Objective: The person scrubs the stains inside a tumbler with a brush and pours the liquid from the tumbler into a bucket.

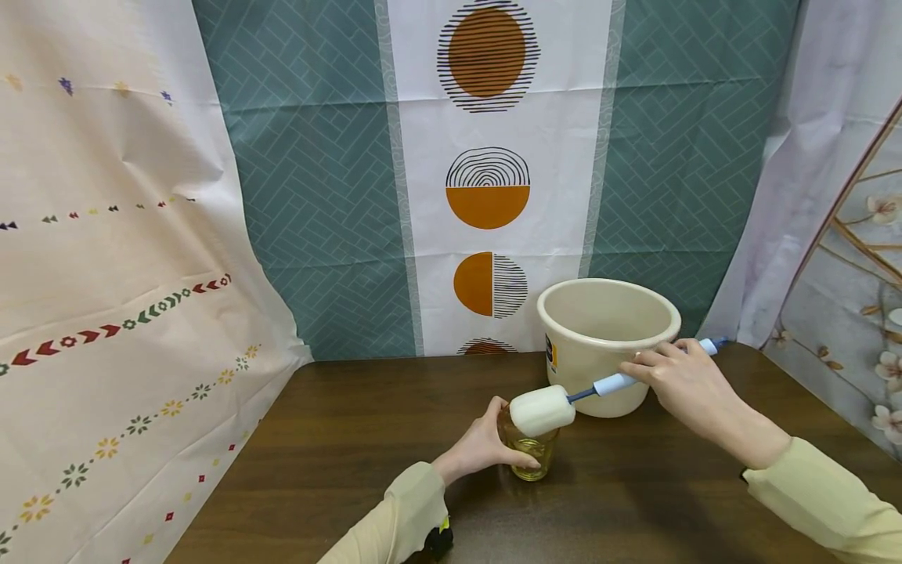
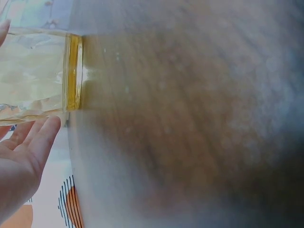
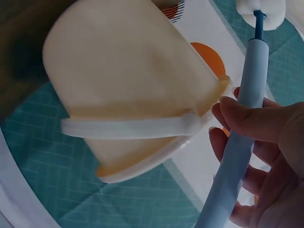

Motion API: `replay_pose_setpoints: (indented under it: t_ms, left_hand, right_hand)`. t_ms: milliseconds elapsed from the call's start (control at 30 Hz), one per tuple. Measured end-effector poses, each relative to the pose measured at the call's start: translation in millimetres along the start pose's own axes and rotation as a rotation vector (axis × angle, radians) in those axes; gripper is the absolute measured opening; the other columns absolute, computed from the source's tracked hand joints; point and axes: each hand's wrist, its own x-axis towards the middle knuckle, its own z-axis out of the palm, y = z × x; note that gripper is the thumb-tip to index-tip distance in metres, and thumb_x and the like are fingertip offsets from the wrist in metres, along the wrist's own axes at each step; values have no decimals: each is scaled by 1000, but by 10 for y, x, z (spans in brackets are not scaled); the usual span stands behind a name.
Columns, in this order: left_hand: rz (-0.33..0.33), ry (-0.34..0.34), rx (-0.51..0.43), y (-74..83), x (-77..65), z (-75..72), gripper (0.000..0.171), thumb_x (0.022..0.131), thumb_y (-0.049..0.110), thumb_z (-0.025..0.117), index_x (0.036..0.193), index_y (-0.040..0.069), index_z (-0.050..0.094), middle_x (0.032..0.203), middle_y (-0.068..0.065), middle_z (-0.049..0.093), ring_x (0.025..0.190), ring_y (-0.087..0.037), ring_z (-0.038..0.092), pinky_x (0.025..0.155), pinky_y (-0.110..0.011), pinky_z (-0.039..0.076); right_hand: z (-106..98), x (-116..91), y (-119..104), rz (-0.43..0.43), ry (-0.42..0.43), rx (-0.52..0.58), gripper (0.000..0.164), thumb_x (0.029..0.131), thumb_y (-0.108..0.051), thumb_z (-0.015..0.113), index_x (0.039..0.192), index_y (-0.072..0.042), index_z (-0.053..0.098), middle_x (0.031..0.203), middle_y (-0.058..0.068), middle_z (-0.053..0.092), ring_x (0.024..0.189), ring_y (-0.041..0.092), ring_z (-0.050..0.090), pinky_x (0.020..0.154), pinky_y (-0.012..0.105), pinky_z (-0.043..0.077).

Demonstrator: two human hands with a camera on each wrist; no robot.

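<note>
A yellowish transparent glass (image 1: 530, 458) stands on the dark wooden table in the head view. My left hand (image 1: 482, 442) grips it from the left, thumb at the near side and fingers around the far side. In the left wrist view the glass (image 2: 33, 76) shows its thick amber base. My right hand (image 1: 680, 384) holds a sponge cup brush by its light blue handle (image 3: 249, 80). The brush's white sponge head (image 1: 541, 411) is tilted down at the glass's mouth and hides its rim, so I cannot tell how far in it sits.
Behind my right hand stands a cream bucket (image 1: 609, 345), its white handle (image 3: 128, 128) hanging down its side. The table (image 1: 338, 439) runs back to a teal and white patterned cloth (image 1: 317, 196). Patterned cloths also hang on the left and right.
</note>
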Motion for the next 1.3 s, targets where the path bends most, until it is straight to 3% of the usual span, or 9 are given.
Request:
replay_pose_setpoints:
  t_ms: [167, 333, 600, 767, 1033, 1200, 1300]
  left_hand:
    - [2, 5, -2, -1, -2, 4, 71, 39, 45, 63, 95, 22, 25, 87, 9, 41, 75, -5, 40, 58, -25, 33]
    - [-5, -7, -26, 81, -38, -24, 70, 40, 43, 64, 95, 21, 26, 86, 8, 41, 75, -5, 40, 57, -26, 33]
    - [1, -4, -53, 253, -108, -73, 66, 44, 37, 65, 94, 17, 27, 87, 6, 41, 76, -7, 40, 59, -26, 32]
    - [2, 1, -40, 187, -75, -45, 68, 42, 39, 65, 94, 19, 27, 86, 7, 41, 75, -5, 40, 59, -25, 32]
    - [6, -2, -36, 37, -11, -7, 71, 39, 42, 65, 95, 21, 26, 87, 5, 42, 76, -9, 41, 57, -25, 33]
    - [11, -17, -90, 190, -78, -64, 67, 43, 35, 66, 94, 17, 27, 89, -1, 44, 76, -10, 42, 58, -25, 33]
    - [-2, -17, -95, 292, -119, -95, 65, 44, 34, 66, 93, 14, 27, 88, -2, 45, 76, -11, 43, 59, -25, 33]
  right_hand:
    - [42, -101, -3, 36, -34, 12, 31, 55, -7, 53, 83, -19, 54, 78, -4, 50, 71, 16, 43, 51, 33, 27]
    - [91, -191, 9, 66, -68, 70, 36, 49, -17, 58, 85, -20, 54, 78, -5, 51, 70, 12, 45, 46, 29, 29]
    - [177, -295, 12, 109, -133, 205, 36, 50, -15, 61, 84, -22, 51, 73, -14, 49, 57, 2, 45, 43, 21, 33]
    - [202, -345, -5, 180, -199, 251, 34, 53, -16, 60, 85, -23, 51, 74, -17, 48, 59, 0, 45, 42, 20, 32]
    - [205, -375, -23, 292, -358, 371, 34, 59, -8, 57, 92, -16, 50, 73, -11, 52, 62, 3, 47, 41, 20, 32]
    - [230, -399, -11, 318, -387, 456, 32, 61, -16, 56, 93, -15, 50, 73, -11, 51, 59, 1, 44, 41, 18, 32]
    - [257, -430, 17, 289, -353, 500, 29, 63, -20, 55, 91, -16, 50, 73, -12, 48, 58, -1, 42, 46, 19, 33]
